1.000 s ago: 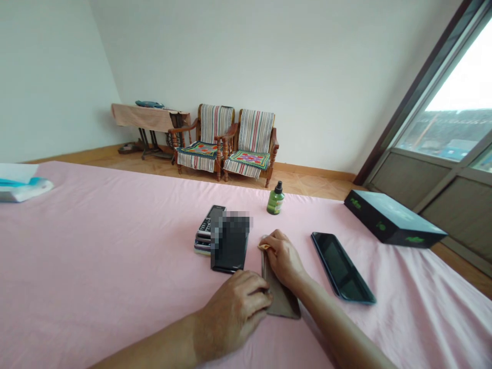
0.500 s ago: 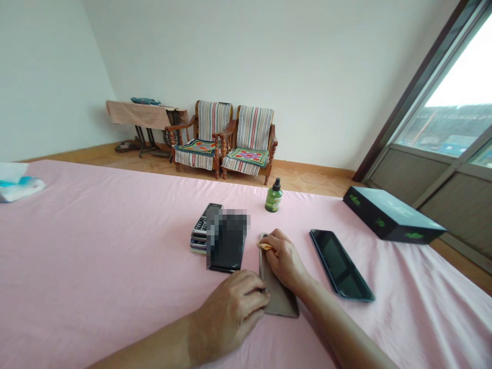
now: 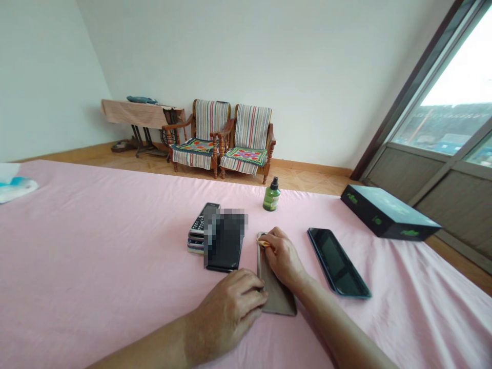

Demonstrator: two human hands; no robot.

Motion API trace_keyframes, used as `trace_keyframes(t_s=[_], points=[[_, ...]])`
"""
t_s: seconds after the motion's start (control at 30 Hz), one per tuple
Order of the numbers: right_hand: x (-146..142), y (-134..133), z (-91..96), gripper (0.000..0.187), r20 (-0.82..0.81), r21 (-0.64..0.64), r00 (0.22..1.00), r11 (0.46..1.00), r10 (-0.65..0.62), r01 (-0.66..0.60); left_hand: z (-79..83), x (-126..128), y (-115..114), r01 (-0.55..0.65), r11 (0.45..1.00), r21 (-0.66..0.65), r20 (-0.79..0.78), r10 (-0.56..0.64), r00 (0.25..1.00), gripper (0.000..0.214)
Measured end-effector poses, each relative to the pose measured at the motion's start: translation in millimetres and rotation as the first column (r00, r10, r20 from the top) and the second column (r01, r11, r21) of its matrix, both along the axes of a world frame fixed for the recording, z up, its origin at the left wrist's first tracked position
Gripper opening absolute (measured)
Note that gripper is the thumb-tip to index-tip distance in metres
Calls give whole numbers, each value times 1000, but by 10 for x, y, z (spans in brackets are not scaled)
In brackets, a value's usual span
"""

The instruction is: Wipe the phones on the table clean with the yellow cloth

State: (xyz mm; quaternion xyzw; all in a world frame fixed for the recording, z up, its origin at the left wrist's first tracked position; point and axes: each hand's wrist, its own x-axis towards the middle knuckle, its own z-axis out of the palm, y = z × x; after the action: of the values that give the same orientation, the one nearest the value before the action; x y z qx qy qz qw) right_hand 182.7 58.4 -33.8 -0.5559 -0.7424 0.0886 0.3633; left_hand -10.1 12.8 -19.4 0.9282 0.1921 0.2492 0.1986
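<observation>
A brownish-grey smartphone (image 3: 280, 298) lies face down on the pink cloth in front of me. My left hand (image 3: 230, 307) is closed at its left edge, with bent fingers pressed against the side and holding it. A small folded yellowish cloth (image 3: 263, 243) is pinched in my right hand (image 3: 283, 256), pressed on the phone's top end near the camera. To the left lies a black smartphone (image 3: 230, 246), partly blurred out, beside a keypad phone (image 3: 203, 220) on top of a small stack. Farther right rests a larger dark smartphone (image 3: 340, 264), screen up.
Behind the phones stands a green bottle (image 3: 271, 199) with a black cap. A black box (image 3: 390, 212) sits at the right edge of the pink-covered surface (image 3: 96, 246). A tissue pack (image 3: 15, 189) is at the far left. Two wooden armchairs (image 3: 246, 138) stand beyond.
The view has shifted slightly, so everything sits a little farther left. Both hands keep their places on the phone; the cloth stays at its top end.
</observation>
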Motion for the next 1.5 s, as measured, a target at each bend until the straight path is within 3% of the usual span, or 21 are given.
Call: trace_keyframes(t_s=[0.27, 0.67, 1.13, 1.5], points=[[137, 33, -45, 21, -6, 11, 991, 991, -135, 135, 4, -22, -11, 1, 1000, -1, -9, -1, 1000, 23], [84, 175, -154, 23, -11, 32, 976, 976, -217, 218, 7, -3, -3, -6, 1000, 18, 1, 6, 1000, 21], [73, 343, -106, 28, 18, 13, 991, 991, -130, 130, 28, -2, -6, -2, 1000, 0, 7, 2, 1000, 21], [4, 324, -36, 32, 80, 18, 997, 1000, -19, 18, 23, -4, -7, -12, 1000, -4, 8, 12, 1000, 21]])
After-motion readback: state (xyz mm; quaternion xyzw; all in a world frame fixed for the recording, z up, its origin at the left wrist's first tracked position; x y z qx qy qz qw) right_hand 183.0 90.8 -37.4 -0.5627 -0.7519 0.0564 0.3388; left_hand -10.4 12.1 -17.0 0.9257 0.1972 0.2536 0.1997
